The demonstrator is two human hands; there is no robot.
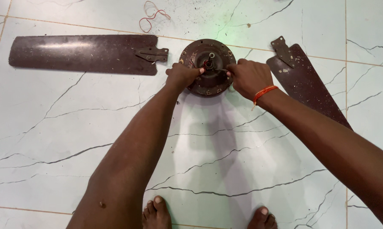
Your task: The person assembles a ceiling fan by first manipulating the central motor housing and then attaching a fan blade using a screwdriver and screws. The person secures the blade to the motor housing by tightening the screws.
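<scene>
Fan motor housing [208, 68]: dark brown painted metal, dull sheen, finish scuffed and speckled with pale dust; bare grey metal at centre shaft
Left fan blade [79, 54]: brown painted sheet metal, semi-gloss with a soft highlight along its length, surface spotted and worn; mounting bracket [152, 54] of matt, tarnished metal
Right fan blade [308, 85]: same brown painted metal, matt, dusty, chipped at bracket end
Floor [225, 140]: pale glazed tile with dark marble-like veining, smooth, glossy, lightly soiled with specks
Loose wire [151, 17]: thin, red insulated, smooth
Wrist thread [264, 92]: orange cloth cord, matt, on right hand [250, 77]
Left hand [183, 75]: bare skin
</scene>
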